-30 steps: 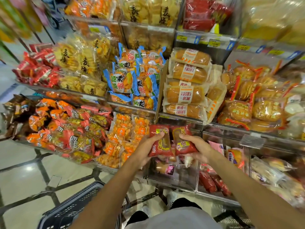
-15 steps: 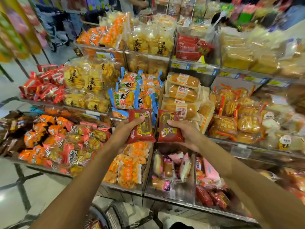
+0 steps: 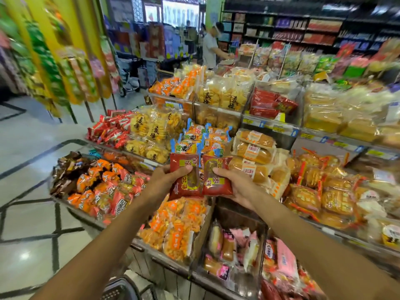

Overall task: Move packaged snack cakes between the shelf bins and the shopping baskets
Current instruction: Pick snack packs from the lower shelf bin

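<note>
While both arms reach fwd over the tiered display, each hand carries one red snack-cake pack. Left hand [image 3: 164, 180]: thumb curled over the front face of the left red pack [image 3: 186, 176], fingers hidden behind it. Right hand [image 3: 236, 187]: thumb on the front of the right red pack [image 3: 216, 176], palm and fingers cupped underneath. Packs sit side by side, inner edges touching or nearly so, long axes roughly upright w/ tops tilted away from the person; they hover above the orange-snack bin [image 3: 179, 230], just in front of the blue-edged packs [image 3: 201, 141].

Key relation: red-wrapped stock [image 3: 272, 102] lies on the upper tier, up and to the right of both hands, so the right hand is nearer; the basket [image 3: 121, 289] lies low, at bottom edge, under the left forearm, so the left hand is nearer that way. Which way the packs are bound can't be told; judged mid-transfer. Either route calls for keeping the packs apart from neighbouring stock. Background person [image 3: 211, 46] stands well apart.
</note>
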